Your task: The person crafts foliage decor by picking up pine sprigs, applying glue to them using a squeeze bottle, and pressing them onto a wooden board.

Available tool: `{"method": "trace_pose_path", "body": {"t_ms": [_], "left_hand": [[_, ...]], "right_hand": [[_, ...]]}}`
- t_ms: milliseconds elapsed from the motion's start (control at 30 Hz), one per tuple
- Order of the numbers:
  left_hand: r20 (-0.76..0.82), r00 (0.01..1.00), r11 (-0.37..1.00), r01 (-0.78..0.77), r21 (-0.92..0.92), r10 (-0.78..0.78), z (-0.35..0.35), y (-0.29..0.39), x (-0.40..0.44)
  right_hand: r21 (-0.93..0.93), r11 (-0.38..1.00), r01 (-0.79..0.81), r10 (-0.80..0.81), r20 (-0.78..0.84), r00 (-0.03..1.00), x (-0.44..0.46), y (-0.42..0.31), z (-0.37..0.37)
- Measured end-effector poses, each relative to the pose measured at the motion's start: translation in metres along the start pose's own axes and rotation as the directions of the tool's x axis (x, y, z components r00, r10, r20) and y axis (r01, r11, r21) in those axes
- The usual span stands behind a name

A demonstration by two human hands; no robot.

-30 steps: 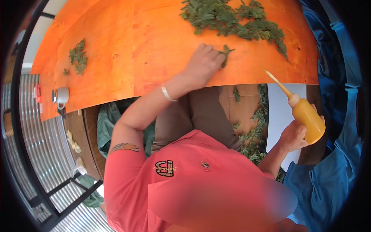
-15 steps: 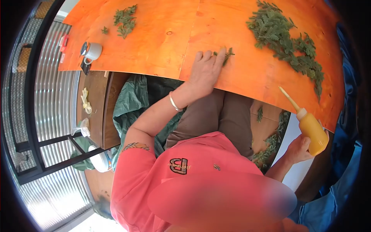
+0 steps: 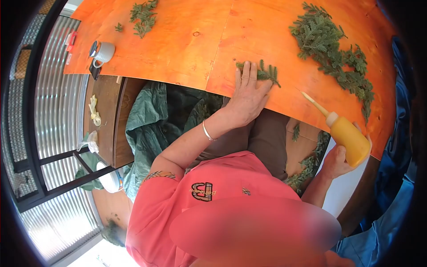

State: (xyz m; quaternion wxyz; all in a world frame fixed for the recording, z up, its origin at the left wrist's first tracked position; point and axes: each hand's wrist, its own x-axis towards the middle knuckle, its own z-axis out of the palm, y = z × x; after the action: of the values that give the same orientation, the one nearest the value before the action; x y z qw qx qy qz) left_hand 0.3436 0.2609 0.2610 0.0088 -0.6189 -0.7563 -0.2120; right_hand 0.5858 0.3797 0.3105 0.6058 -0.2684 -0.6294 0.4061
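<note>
My left hand is over the orange table near its front edge, with its fingertips and thumb on a small green sprig. Part of this sprig is hidden under the fingers. In my right hand is a squeeze bottle of yellow liquid, held tilted just over the table's edge. Its long nozzle points up and left, towards the sprig but apart from it. Beyond the bottle, a pile of green sprigs lies on the table, with a trail of foliage running down to the right.
A grey mug stands at the table's left edge. Smaller sprigs lie at the far left. Below the table are green sheeting, a brown cabinet and more foliage. Blue cloth is at the right.
The view has swung to the right. My left hand has shifted over the sprig, showing more of it. The bottle in my right hand has come nearer to the left hand.
</note>
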Motion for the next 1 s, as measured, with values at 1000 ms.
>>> {"method": "trace_pose_path", "body": {"t_ms": [1000], "left_hand": [[0.074,0.997,0.982,0.016,-0.187,-0.002,-0.002,-0.026,0.026]], "right_hand": [[0.001,1.000,0.010,-0.010,0.149,0.989,0.034,0.010,0.043]]}}
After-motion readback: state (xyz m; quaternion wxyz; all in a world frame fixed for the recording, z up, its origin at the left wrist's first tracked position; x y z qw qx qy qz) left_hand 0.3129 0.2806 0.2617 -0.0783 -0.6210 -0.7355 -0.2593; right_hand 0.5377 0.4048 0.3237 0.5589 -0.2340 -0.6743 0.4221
